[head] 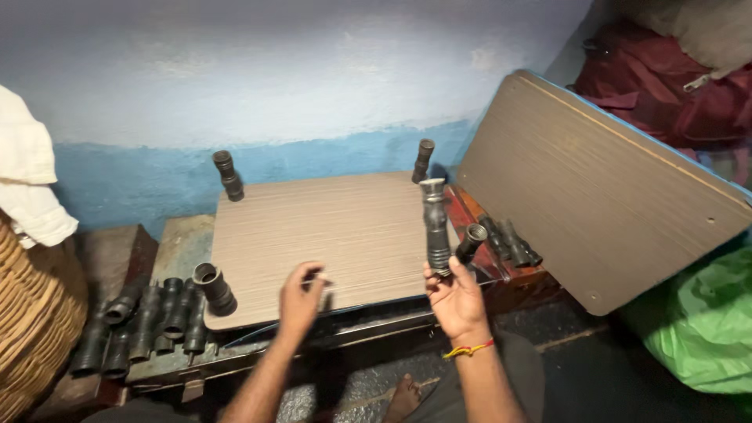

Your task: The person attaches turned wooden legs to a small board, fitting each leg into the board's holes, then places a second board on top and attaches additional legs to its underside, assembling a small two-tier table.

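A brown laminate board (329,235) lies flat with dark turned legs at its corners: one at the far left (229,175), one at the far right (424,160), one at the near left (215,287). My right hand (457,301) grips the base of a tall dark turned leg (435,227) standing upright at the board's near right corner. A short dark socket piece (471,242) leans just right of it. My left hand (302,296) hovers over the board's near edge, fingers pinched on something small that I cannot make out.
Several dark turned legs (145,321) lie in a pile at the left; more rest (511,243) on a red box at the right. A second board (595,188) leans at the right. A wicker basket (31,313), green bag (701,321), my foot (403,395).
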